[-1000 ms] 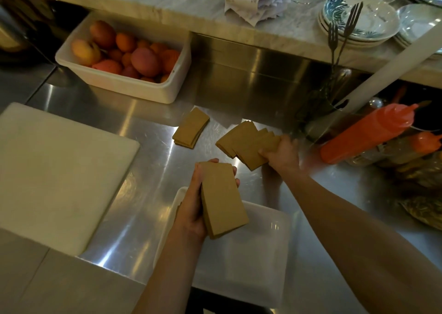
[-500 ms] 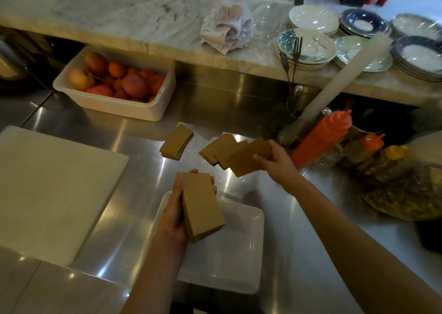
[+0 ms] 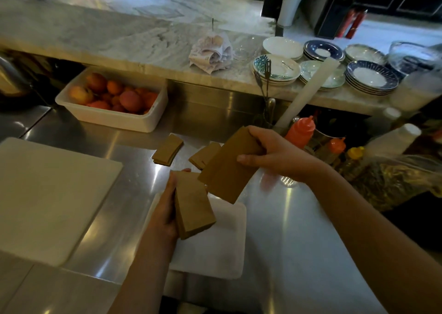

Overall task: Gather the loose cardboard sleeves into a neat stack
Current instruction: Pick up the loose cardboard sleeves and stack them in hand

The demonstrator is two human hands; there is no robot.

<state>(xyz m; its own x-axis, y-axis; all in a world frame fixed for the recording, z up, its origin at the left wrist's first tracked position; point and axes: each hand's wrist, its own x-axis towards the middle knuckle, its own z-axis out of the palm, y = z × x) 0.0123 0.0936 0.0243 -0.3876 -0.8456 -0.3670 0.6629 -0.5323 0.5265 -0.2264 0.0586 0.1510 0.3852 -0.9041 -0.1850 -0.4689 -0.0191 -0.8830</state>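
Observation:
My left hand (image 3: 165, 208) grips a thick stack of brown cardboard sleeves (image 3: 193, 206) above a white tray (image 3: 227, 254). My right hand (image 3: 270, 153) holds a smaller fanned bunch of sleeves (image 3: 229, 170) in the air, just up and right of the stack, the two nearly touching. On the steel counter behind lie two small piles: one pile of sleeves (image 3: 167, 152) to the left and a second pile (image 3: 203, 157) partly hidden behind the raised bunch.
A white cutting board (image 3: 47, 194) covers the left of the steel counter. A white tub of fruit (image 3: 114, 98) sits at the back left. Orange squeeze bottles (image 3: 300, 129) and a utensil holder stand at right. Plates (image 3: 277, 69) and crumpled paper sit on the marble ledge.
My right hand has lifted a bunch of sleeves off the counter and carried it toward the stack in my left hand. The left hand has stayed over the tray.

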